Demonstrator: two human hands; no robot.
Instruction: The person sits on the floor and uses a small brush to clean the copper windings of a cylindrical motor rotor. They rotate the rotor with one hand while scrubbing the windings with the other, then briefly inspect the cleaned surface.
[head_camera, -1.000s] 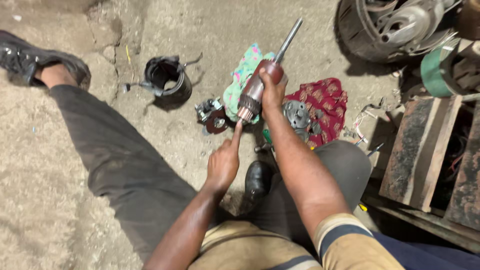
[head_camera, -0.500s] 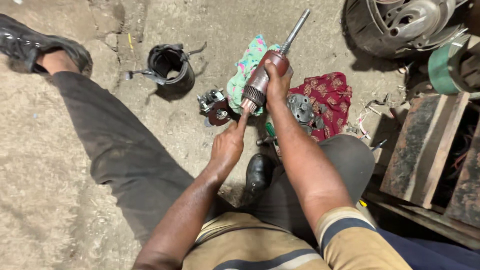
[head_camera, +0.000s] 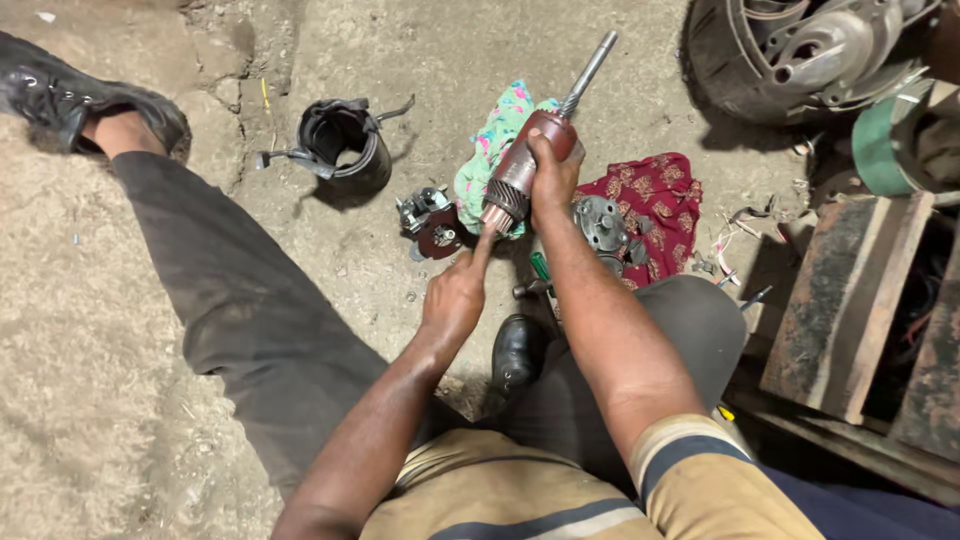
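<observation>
My right hand (head_camera: 553, 172) grips a motor armature (head_camera: 530, 160), a reddish-brown cylinder with a long steel shaft pointing up and to the right. It is held tilted above the ground. My left hand (head_camera: 455, 295) has its index finger stretched out, touching the copper commutator end at the bottom of the armature; the other fingers are curled. Nothing lies in the left hand.
A black cylindrical motor housing (head_camera: 340, 145) lies on the dirt floor. A small brush plate (head_camera: 432, 222), a green patterned cloth (head_camera: 495, 140), a red cloth (head_camera: 655, 195) with a round metal end cover (head_camera: 600, 222). Wooden blocks (head_camera: 850, 300) and machine parts (head_camera: 810, 45) on the right.
The armature and my right hand stay nearly in place. My left index finger has stayed on the commutator end, with the hand shifting only slightly.
</observation>
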